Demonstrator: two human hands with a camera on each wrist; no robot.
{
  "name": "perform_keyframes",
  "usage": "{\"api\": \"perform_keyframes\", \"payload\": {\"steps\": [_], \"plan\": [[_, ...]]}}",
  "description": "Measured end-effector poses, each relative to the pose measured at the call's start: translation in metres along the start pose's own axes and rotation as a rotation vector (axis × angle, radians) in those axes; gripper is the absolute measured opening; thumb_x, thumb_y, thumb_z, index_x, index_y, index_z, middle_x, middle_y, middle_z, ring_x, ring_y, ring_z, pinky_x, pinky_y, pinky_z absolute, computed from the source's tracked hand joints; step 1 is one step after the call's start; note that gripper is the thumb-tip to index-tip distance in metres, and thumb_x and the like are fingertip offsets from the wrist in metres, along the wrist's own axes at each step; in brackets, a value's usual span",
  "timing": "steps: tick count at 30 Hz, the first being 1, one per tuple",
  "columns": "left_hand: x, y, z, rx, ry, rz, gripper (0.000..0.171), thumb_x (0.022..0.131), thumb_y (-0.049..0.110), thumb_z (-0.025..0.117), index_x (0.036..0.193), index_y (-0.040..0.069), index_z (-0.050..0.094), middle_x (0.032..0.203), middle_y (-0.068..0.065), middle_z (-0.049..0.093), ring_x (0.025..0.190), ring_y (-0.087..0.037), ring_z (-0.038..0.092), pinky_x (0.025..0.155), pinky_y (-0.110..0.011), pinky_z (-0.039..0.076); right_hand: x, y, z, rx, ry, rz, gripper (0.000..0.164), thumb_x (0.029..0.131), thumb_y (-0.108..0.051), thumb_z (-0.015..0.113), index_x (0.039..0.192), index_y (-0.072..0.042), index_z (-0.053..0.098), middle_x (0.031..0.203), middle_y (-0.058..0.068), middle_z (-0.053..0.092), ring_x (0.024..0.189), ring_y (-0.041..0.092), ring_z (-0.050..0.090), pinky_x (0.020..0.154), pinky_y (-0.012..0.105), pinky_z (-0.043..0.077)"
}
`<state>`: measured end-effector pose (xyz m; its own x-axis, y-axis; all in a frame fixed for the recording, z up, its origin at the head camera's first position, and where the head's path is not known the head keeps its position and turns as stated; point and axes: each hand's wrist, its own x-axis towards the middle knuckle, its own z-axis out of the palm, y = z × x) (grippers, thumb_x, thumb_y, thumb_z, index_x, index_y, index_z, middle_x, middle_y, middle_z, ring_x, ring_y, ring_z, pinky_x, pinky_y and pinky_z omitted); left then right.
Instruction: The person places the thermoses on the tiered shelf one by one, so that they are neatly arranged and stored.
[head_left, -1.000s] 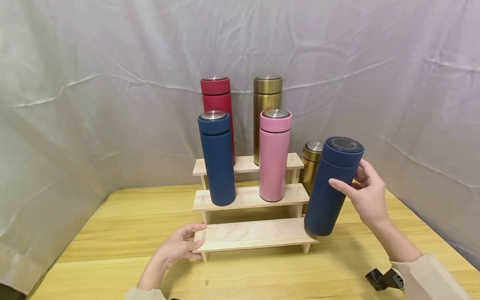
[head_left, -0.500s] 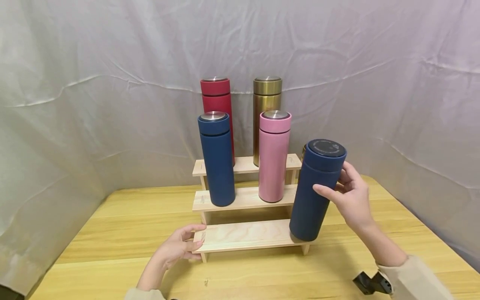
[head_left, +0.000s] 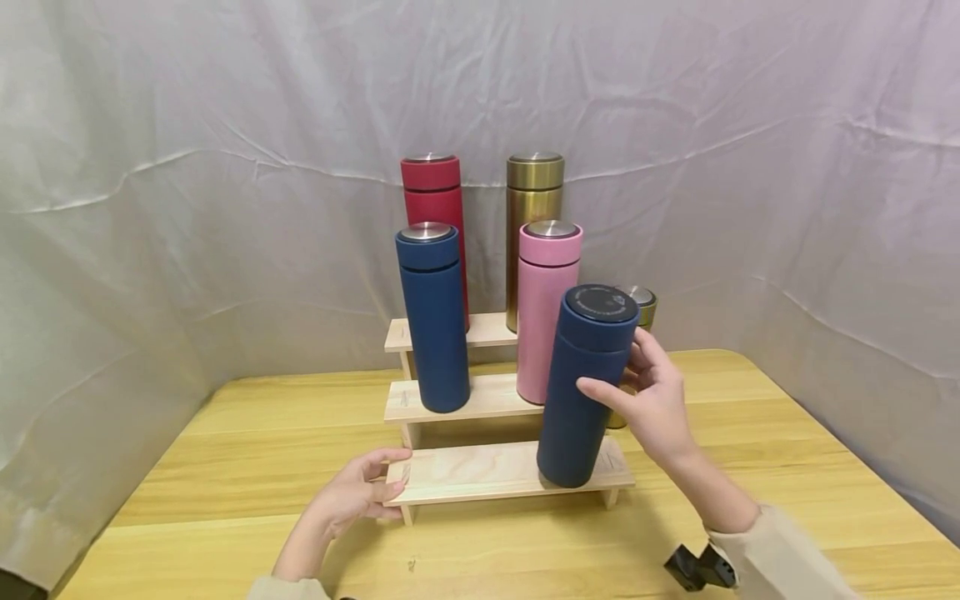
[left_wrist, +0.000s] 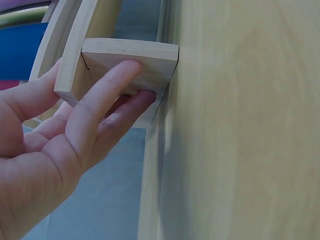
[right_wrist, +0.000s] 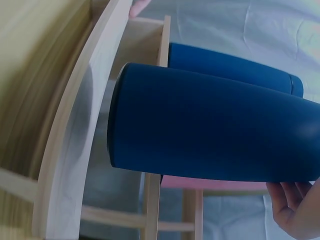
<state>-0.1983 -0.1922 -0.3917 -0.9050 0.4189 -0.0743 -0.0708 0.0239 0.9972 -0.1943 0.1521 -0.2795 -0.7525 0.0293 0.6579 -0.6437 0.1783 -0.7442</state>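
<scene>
My right hand [head_left: 658, 410] grips a navy blue thermos bottle [head_left: 585, 408] with a dark lid top, near its upper half. The bottle leans slightly, its base just above the bottom step of the wooden stand [head_left: 480, 472]; a narrow gap shows under the base in the right wrist view. My left hand [head_left: 358, 490] holds the left end of that step. In the left wrist view its thumb lies on the board's edge and its fingers [left_wrist: 107, 92] press the leg. A blue thermos [head_left: 435, 333] and a pink thermos [head_left: 536, 333] stand upright on the middle step.
A red thermos [head_left: 432, 175] and a gold thermos [head_left: 536, 173] stand on the top step. Another gold thermos [head_left: 645, 310] is behind the right hand, mostly hidden. The stand rests on a yellow wooden table [head_left: 262, 450], with grey cloth [head_left: 300, 208] hanging behind.
The right hand has carried the navy thermos leftward, from the bottom step's right end to over its right part. The left hand has stayed on the step.
</scene>
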Motion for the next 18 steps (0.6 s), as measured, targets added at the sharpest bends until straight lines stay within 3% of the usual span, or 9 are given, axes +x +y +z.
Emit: {"api": "perform_keyframes", "payload": {"steps": [7, 18], "plan": [[0.0, 0.0, 0.0, 0.008, -0.008, 0.008, 0.053, 0.086, 0.001, 0.055, 0.129, -0.014, 0.028, 0.126, -0.037, 0.026, 0.086, -0.024, 0.055, 0.075, -0.047, 0.051, -0.002, -0.003, 0.02, 0.044, -0.031, 0.006, 0.063, 0.068, 0.009, 0.071, 0.125, -0.006, 0.047, 0.098, 0.002, 0.062, 0.084, 0.018, 0.058, 0.068, 0.025, 0.051], [-0.001, 0.001, 0.001, -0.004, -0.007, 0.003, 0.054, 0.086, 0.001, 0.055, 0.129, -0.014, 0.027, 0.115, -0.027, 0.041, 0.084, -0.025, 0.057, 0.074, -0.047, 0.051, -0.001, -0.001, 0.053, 0.138, -0.073, 0.017, 0.066, 0.068, 0.006, 0.073, 0.126, -0.009, 0.046, 0.104, 0.011, 0.061, 0.088, 0.022, 0.058, 0.07, 0.031, 0.052]]}}
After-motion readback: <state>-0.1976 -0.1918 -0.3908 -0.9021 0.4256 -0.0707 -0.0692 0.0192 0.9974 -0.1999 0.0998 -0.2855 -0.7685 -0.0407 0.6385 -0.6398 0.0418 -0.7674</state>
